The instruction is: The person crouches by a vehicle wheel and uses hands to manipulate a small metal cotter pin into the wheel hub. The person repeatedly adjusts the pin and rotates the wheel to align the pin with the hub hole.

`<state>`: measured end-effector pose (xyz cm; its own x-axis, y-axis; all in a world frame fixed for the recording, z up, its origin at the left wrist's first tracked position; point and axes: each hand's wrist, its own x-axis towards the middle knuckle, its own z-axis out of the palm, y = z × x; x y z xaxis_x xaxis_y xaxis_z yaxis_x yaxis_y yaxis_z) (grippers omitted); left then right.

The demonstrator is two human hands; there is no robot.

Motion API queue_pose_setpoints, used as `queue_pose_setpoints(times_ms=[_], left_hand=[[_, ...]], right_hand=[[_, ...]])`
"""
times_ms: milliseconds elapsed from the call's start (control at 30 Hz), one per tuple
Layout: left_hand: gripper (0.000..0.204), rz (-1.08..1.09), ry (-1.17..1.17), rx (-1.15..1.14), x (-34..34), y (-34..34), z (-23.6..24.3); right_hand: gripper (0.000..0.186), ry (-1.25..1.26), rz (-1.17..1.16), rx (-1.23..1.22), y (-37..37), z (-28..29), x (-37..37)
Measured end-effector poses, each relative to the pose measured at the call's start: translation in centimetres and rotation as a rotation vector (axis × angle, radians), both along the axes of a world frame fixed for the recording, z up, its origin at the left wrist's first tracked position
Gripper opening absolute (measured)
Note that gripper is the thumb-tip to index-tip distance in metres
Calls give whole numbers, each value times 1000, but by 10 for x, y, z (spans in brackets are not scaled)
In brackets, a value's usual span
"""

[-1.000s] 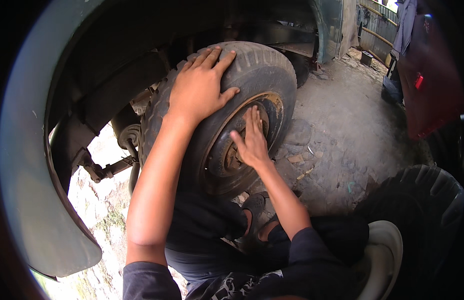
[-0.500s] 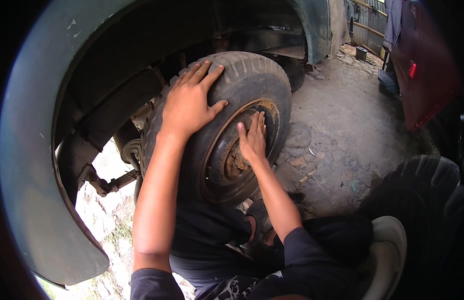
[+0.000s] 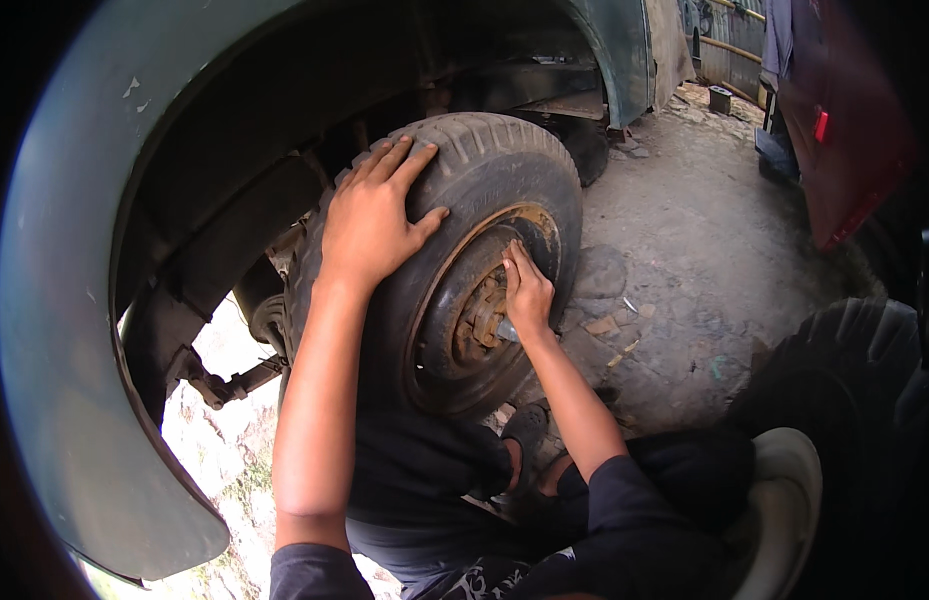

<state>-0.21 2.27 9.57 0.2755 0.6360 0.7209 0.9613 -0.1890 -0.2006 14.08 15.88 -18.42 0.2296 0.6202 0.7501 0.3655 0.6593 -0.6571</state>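
A large black tire with heavy tread stands upright under the dark green wheel arch. Its rusty black rim faces right, with a brown hub at the centre. My left hand lies flat over the top left of the tire, fingers spread across tread and sidewall. Against the wheel disc, just right of the hub, my right hand has its fingers stretched and close together, the thumb near them. I see nothing held in either hand. Part of the hub is behind my right hand.
The green fender curves along the left. Suspension parts show behind the tire. Another tire with a pale rim stands at right. A dark red panel hangs at upper right. Small debris lies on the rough ground.
My right hand has turned and shifted slightly right and down on the wheel, its fingers drawn closer together, uncovering more of the hub. My left hand stays on the tire.
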Motion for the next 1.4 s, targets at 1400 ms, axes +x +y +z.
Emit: queue_pose_setpoints(times_ms=[1400], left_hand=[[68,6,40,30,0,4,-4]], right_hand=[[23,392,-285,-125,42,47,-5]])
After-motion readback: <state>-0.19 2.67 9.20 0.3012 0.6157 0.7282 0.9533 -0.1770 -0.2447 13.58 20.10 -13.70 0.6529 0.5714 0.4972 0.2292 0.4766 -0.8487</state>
